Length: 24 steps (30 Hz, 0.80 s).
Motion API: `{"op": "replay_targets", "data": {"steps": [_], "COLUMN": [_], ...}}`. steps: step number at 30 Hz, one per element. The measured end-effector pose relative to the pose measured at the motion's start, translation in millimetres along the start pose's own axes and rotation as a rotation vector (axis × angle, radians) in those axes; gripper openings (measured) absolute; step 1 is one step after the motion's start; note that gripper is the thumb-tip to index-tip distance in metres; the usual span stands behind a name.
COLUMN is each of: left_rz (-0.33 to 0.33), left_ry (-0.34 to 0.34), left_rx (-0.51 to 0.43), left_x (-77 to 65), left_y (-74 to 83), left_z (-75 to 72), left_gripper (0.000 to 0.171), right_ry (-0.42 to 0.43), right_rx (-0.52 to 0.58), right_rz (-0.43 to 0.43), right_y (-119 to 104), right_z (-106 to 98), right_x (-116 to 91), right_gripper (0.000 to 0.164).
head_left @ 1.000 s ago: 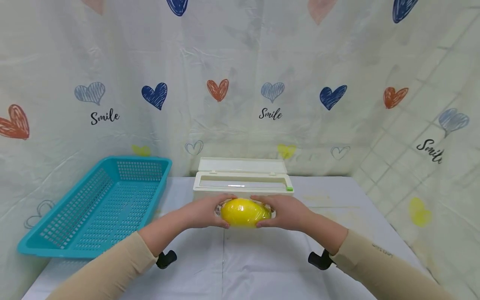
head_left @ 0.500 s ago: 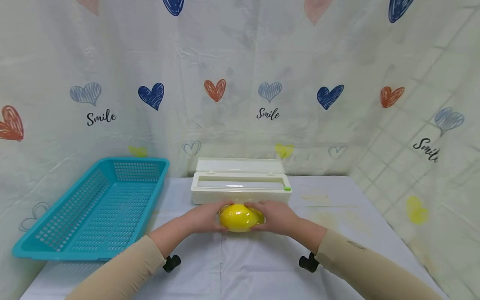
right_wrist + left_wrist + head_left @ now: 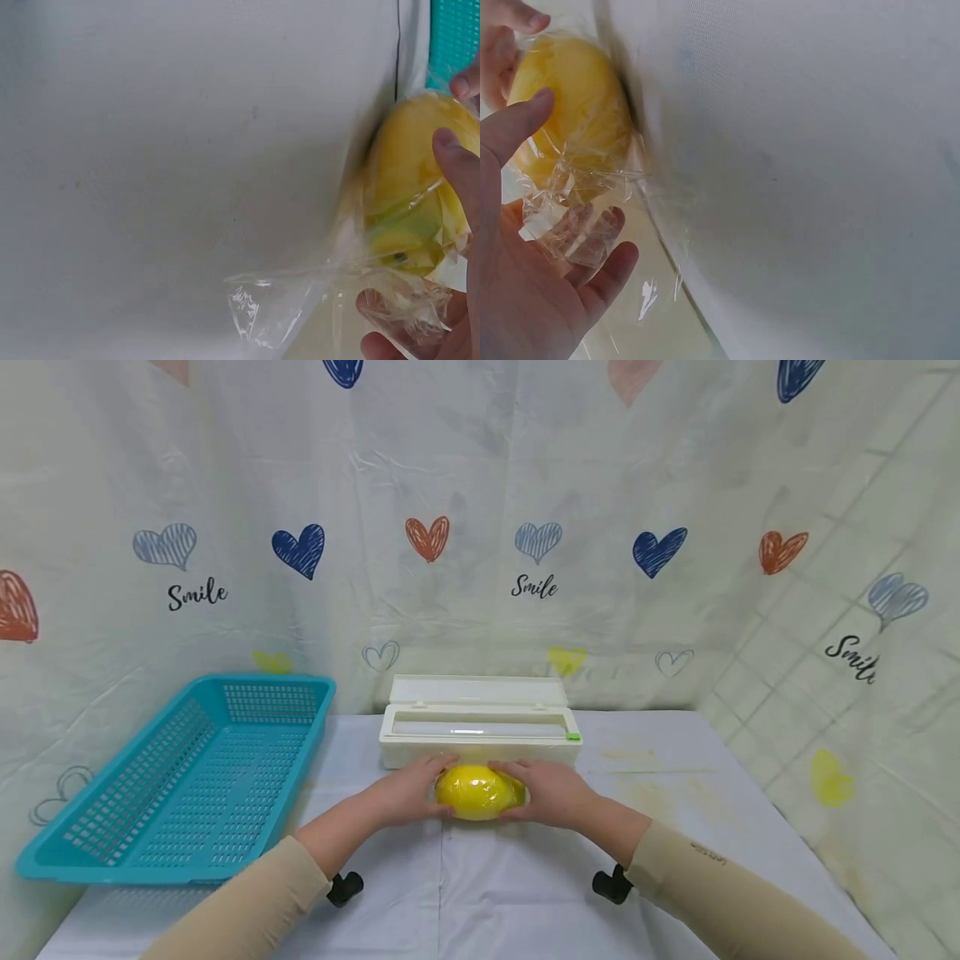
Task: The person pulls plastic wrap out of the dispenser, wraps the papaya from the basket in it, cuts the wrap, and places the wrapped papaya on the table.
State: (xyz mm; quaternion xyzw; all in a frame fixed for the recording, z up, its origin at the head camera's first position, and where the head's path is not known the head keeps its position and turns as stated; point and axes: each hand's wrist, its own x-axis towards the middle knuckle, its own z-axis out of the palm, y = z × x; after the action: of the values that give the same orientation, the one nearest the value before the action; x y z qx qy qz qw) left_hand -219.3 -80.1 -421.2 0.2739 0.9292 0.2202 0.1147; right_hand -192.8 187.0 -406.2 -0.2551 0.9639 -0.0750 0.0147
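A yellow mango (image 3: 480,792), greenish near its stem end in the right wrist view, sits low over the table at the centre, loosely wrapped in clear cling film (image 3: 574,232). My left hand (image 3: 408,792) holds its left end, thumb on the near side and fingers on the far side under crumpled film. At the other end, my right hand (image 3: 552,793) grips it the same way, its thumb pressing the yellow skin in the right wrist view. Loose film (image 3: 274,307) sticks out past the fruit. Just behind stands a white cling film dispenser (image 3: 480,752) with its lid raised.
A turquoise perforated basket (image 3: 168,872) lies on the left of the table, covered by a white cloth (image 3: 517,893). A curtain printed with hearts (image 3: 465,610) hangs behind the table. Black wrist mounts (image 3: 345,889) jut out below both forearms.
Both hands have drawn the wrapped mango slightly down toward the table and away from the dispenser, then stayed nearly still. The dispenser's front is now more exposed.
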Motion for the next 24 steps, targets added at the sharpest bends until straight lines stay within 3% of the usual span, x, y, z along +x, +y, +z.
{"op": "replay_targets", "data": {"steps": [14, 24], "left_rz": [-0.001, -0.012], "left_ry": [0.014, 0.013], "left_rx": [0.038, 0.017], "left_x": [-8.3, -16.9], "left_y": [1.5, 3.3], "left_z": [1.7, 1.9], "left_gripper": [0.084, 0.081], "right_ry": [0.035, 0.000], "right_rx": [0.046, 0.093], "right_rz": [0.024, 0.075], "right_y": [10, 16], "right_z": [4, 7], "right_x": [-11, -19], "right_gripper": [0.080, 0.085]}}
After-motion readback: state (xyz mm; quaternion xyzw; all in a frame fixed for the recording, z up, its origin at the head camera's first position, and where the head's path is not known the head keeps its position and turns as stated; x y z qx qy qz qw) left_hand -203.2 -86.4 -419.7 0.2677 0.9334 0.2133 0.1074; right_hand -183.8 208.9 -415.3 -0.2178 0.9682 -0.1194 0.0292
